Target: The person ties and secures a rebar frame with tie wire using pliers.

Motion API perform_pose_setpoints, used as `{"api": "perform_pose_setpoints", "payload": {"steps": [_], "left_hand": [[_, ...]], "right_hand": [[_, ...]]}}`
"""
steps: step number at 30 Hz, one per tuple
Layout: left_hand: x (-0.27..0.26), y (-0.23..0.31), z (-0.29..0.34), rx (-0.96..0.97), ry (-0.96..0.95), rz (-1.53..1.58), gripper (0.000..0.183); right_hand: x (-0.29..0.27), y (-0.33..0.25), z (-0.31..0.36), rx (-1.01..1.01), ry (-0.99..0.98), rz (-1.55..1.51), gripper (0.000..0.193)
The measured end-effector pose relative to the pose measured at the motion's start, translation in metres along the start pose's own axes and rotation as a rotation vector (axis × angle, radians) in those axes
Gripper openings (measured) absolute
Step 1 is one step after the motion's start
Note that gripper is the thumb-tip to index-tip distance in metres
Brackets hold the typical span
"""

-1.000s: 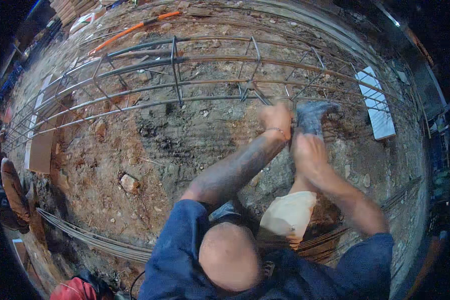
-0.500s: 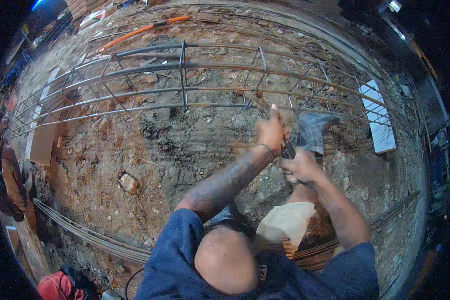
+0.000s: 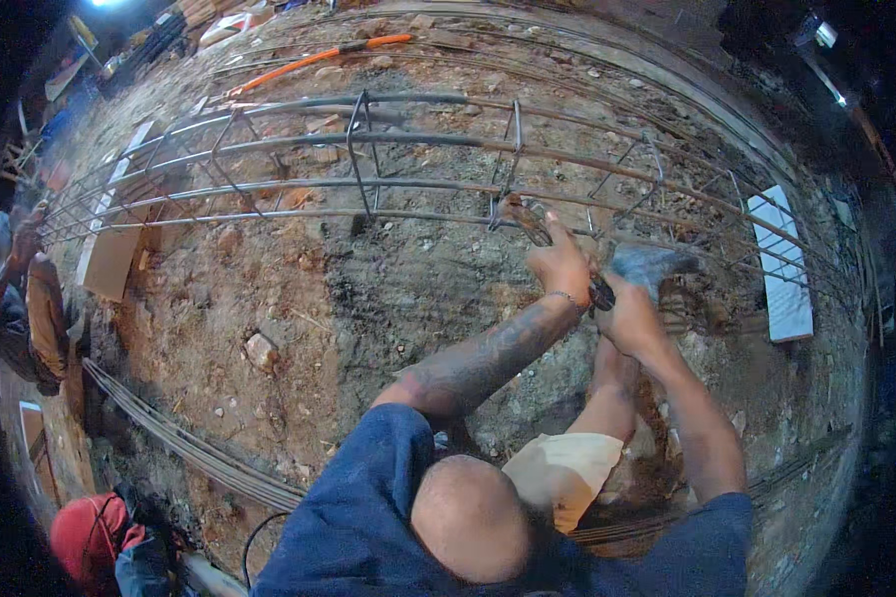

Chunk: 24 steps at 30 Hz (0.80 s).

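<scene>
Pliers [image 3: 539, 235] slant up toward the near side of the steel cage [image 3: 418, 140], left hand [image 3: 560, 269] wrapped around their middle, right hand [image 3: 629, 316] closed on the lower handles [image 3: 602, 295]. They look stiff and fairly heavy, likely best held near the handle ends.

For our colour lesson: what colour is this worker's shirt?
The shirt is dark blue, clearest along the bottom of the head view.

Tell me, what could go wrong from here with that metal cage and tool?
The left hand and right hand hold the tool up to the metal cage. If it slips, the left hand might strike the cage. The greyish boot is close by, so a dropped tool could land on it.
</scene>
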<state>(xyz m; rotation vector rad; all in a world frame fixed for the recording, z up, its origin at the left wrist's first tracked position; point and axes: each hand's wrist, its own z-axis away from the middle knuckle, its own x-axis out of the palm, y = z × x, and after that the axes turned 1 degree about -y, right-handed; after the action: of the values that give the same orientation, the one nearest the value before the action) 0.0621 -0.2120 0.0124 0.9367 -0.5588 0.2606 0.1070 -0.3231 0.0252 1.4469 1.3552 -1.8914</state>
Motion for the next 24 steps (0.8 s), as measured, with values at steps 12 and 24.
{"api": "perform_pose_setpoints", "payload": {"steps": [12,24], "left_hand": [[-0.040,0.016,-0.015,-0.206,-0.195,-0.010,0.036],[-0.148,0.041,-0.118,-0.105,-1.116,-0.714,0.020]], "right_hand": [[0.024,-0.064,0.043,0.160,0.012,0.077,0.054],[0.214,-0.134,0.007,0.100,0.505,-0.650,0.020]]}}
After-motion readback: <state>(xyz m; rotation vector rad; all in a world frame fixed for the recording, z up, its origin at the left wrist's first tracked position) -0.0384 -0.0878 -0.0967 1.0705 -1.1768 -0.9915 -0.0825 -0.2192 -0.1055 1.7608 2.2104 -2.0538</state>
